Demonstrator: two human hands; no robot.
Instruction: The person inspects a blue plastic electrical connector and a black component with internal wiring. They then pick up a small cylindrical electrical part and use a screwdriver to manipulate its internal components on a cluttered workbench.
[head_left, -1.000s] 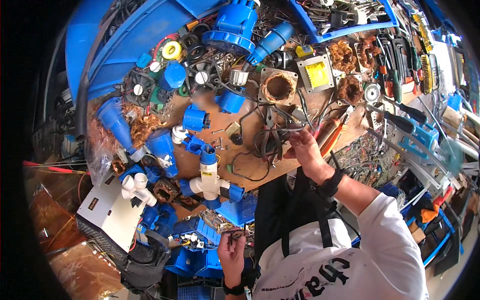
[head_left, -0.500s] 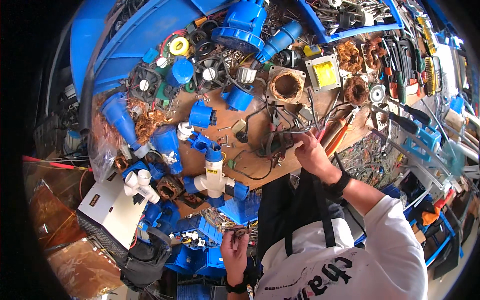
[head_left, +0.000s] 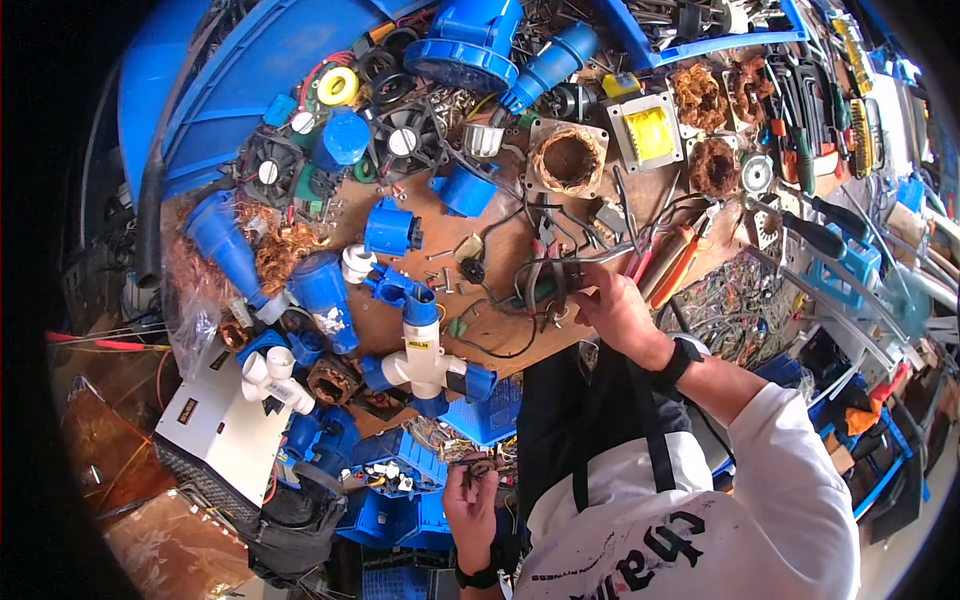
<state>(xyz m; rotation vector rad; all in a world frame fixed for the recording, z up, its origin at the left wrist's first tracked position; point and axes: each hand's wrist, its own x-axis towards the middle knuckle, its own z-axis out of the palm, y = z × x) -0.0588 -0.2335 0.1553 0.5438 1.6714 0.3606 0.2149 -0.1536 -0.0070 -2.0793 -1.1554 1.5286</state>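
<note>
Left hand holds small dark part, beyond worktop's near edge | right hand: fingers curled at dark cables, grip unclear | dark cables: on worktop, by near edge

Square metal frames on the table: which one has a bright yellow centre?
The yellow-centred frame, just right of the frame with the round hole; that one and the other frames nearby show brown instead.
</note>
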